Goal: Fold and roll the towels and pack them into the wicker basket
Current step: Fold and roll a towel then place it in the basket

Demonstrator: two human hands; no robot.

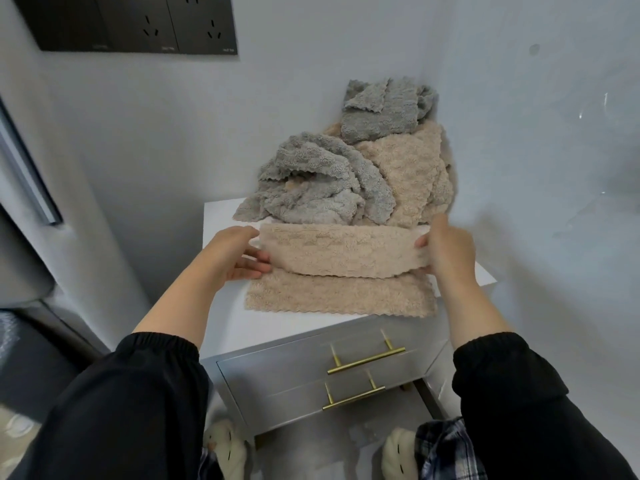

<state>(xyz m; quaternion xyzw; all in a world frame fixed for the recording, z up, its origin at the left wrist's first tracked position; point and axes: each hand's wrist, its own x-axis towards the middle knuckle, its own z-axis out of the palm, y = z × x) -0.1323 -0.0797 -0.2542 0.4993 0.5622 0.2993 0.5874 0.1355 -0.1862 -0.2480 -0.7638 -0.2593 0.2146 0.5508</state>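
Observation:
A beige fluffy towel (341, 271) lies on the white top of a small nightstand (228, 306). Its far half is lifted and folded toward me over the near half. My left hand (232, 254) pinches the lifted flap at its left end. At the right end my right hand (446, 247) pinches the same flap. Behind it a heap of crumpled towels sits against the wall corner: grey towels (311, 178) in front and on top (384, 109), a beige one (405, 168) at the right. No wicker basket is in view.
The nightstand has two grey drawers with brass bar handles (367, 360). White walls close in behind and to the right. A black socket panel (131, 22) hangs on the wall at upper left. A dark bed edge (31, 358) stands at the left. Slippered feet show below.

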